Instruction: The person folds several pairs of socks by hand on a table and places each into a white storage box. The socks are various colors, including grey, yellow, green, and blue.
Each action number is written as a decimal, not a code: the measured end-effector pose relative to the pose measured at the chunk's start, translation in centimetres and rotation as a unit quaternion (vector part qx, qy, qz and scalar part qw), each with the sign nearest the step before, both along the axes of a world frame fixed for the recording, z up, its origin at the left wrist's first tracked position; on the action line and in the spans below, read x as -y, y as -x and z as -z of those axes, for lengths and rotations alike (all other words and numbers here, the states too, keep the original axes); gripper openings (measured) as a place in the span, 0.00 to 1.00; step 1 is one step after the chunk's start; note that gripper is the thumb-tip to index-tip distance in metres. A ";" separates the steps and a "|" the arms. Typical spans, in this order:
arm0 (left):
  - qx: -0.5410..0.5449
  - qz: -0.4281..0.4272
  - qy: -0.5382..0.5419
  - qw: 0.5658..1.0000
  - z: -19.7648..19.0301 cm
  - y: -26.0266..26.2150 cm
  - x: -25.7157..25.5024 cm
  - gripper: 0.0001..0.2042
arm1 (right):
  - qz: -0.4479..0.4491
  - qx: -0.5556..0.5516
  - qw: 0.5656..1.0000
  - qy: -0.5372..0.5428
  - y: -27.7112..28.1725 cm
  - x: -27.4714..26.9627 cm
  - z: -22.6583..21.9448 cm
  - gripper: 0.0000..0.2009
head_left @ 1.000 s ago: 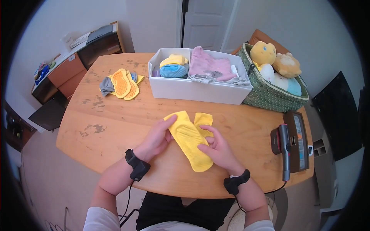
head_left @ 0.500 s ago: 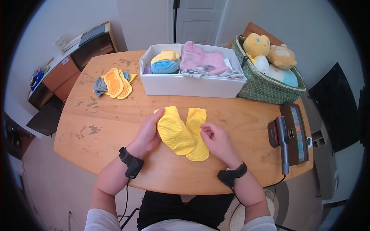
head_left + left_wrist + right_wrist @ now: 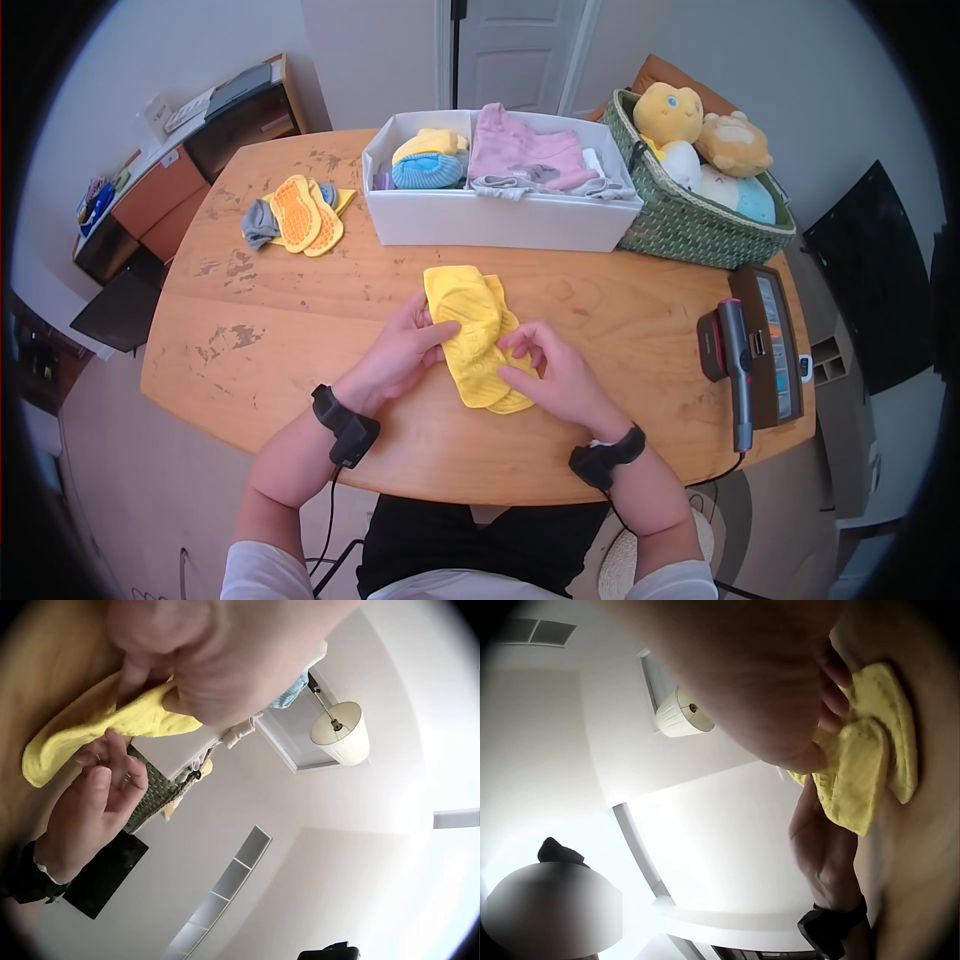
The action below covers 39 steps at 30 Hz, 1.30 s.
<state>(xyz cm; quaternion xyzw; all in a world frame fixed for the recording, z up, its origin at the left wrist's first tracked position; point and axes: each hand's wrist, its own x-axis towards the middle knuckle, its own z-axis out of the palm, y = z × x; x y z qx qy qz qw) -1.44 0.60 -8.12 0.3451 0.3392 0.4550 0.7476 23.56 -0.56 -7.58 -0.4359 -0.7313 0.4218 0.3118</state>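
Observation:
Two yellow socks [image 3: 466, 335] lie one over the other in front of me, the upper one wrinkled, the lower one showing along its right side. My left hand [image 3: 405, 350] holds them by the left edge, thumb on top and fingers underneath. Over at the right edge is my right hand [image 3: 555, 375], fingers loosely bent and thumb spread apart from the index finger, fingertips right at the fabric. From the left wrist view, the socks [image 3: 112, 724] stretch below the left hand [image 3: 217, 660]. In the right wrist view, both toe ends [image 3: 855, 772] show beyond the right hand [image 3: 780, 697].
Behind stands a white divided box [image 3: 500, 222] with folded clothes. A green woven basket [image 3: 690, 225] of plush toys is at its right. Grip-soled socks [image 3: 297, 215] lie back left. At the right are a dark corded tool [image 3: 737, 375] and a brown case [image 3: 772, 350].
The upper sock has moved right over the lower one, so the two now overlap far more. My left thumb has come onto the upper sock; the right hand's fingers have spread at its edge.

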 end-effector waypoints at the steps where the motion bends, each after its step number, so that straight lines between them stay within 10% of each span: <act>1: 0.016 0.007 -0.012 1.000 -0.2 -0.1 0.1 0.26 | -0.017 0.014 0.999 -0.029 -0.1 0.0 0.0 0.16; 5: 0.061 0.025 -0.007 0.998 -0.6 -0.5 0.4 0.28 | 0.007 0.002 0.997 -0.074 0.0 0.0 0.3 0.13; 14: -0.080 0.021 -0.008 0.997 1.8 -0.8 0.1 0.31 | -0.021 -0.101 0.973 0.204 -1.7 -0.6 0.0 0.08; 19: -0.124 0.016 -0.049 0.991 1.9 -1.1 0.3 0.30 | -0.014 0.062 0.993 0.102 -2.0 -1.1 0.2 0.06; 39: -0.234 -0.022 -0.133 0.963 2.5 -0.7 0.2 0.40 | 0.014 0.101 0.994 -0.040 -1.3 -0.6 0.9 0.07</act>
